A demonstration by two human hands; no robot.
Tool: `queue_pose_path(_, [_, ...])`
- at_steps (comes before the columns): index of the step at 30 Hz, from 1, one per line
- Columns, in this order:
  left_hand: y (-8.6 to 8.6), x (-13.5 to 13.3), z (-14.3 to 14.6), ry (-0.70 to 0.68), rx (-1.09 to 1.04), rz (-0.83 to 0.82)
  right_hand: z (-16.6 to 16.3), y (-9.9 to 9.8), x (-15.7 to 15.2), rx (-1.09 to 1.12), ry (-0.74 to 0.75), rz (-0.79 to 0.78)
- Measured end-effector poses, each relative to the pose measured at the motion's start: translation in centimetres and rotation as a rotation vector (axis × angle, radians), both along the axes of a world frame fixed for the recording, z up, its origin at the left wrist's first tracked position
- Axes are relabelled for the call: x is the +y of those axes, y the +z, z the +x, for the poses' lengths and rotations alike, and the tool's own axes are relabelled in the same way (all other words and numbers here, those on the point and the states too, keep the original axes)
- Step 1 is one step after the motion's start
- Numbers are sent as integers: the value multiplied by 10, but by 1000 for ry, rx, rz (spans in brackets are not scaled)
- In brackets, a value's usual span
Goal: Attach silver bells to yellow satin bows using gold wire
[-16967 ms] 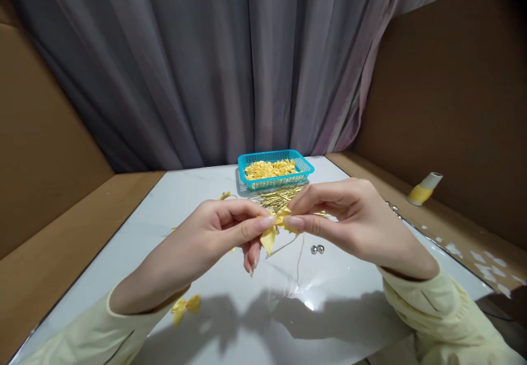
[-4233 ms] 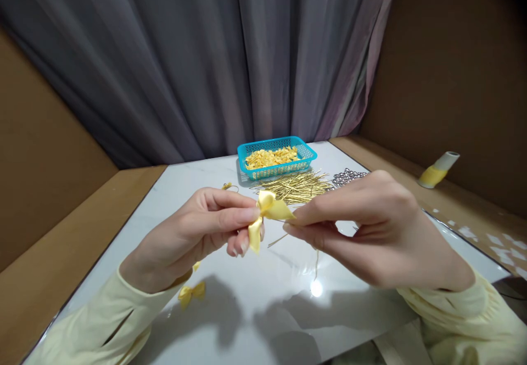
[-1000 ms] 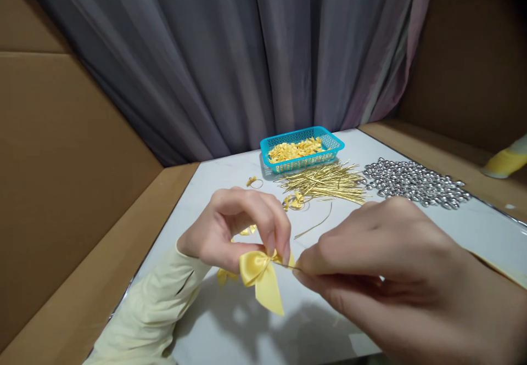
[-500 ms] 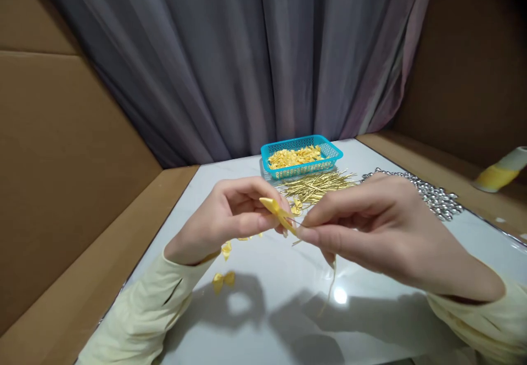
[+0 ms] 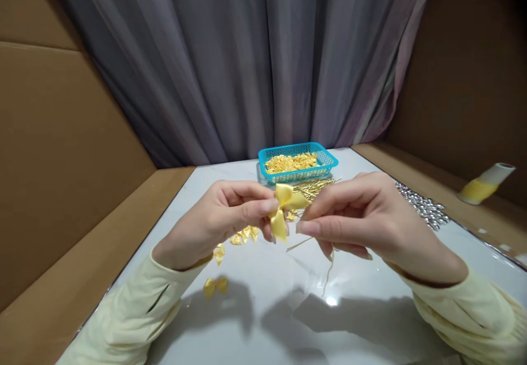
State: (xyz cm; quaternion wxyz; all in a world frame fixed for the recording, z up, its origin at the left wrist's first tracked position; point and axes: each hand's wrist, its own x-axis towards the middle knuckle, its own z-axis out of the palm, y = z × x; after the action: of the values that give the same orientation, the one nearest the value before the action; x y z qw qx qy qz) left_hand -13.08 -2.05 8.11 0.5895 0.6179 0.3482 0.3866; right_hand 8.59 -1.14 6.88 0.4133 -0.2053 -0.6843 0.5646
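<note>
Head view, and both hands are up over the white table, meeting in the middle. The left hand has thumb and forefinger pinched tight on the left side of the yellow ribbon bow, which sits in the air between the two hands, well above the tabletop, one tail hanging down. The right hand comes in from the other side, thumb and forefinger closed right against the bow's right loop. It looks to be nipping the thin gold wire that pokes out below the thumb, though the fingertips hide the exact contact. A pale strand trails down from under that hand towards the table.

Behind the hands, the blue basket stands at the far edge of the table, heaped with yellow pieces. Just in front of it lies the pile of gold wires, partly hidden by the right fingers. Off to the right, a scatter of silver beads runs along the table edge. Under the left wrist, the loose bows lie flat on the surface, more of them near the left fingers. A yellow spool lies tilted on the cardboard ledge far right. Grey curtain at the back, cardboard walls on either side. Pale yellow sleeves on both arms.
</note>
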Motion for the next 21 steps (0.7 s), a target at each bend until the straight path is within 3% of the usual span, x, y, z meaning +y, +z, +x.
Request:
queue_pose_path(6, [5, -5, 2, -57, -59, -53, 0, -2, 1, -1, -46, 236])
queue_pose_path(13, [8, -5, 8, -142, -171, -249, -2, -13, 6, 57, -235, 789])
queue_pose_path(17, [7, -5, 11, -175, -191, -276, -3, -19, 4, 77, -327, 927])
queue_pose_path(21, [7, -6, 12, -181, -201, -296, 0, -20, 1, 15, -334, 963])
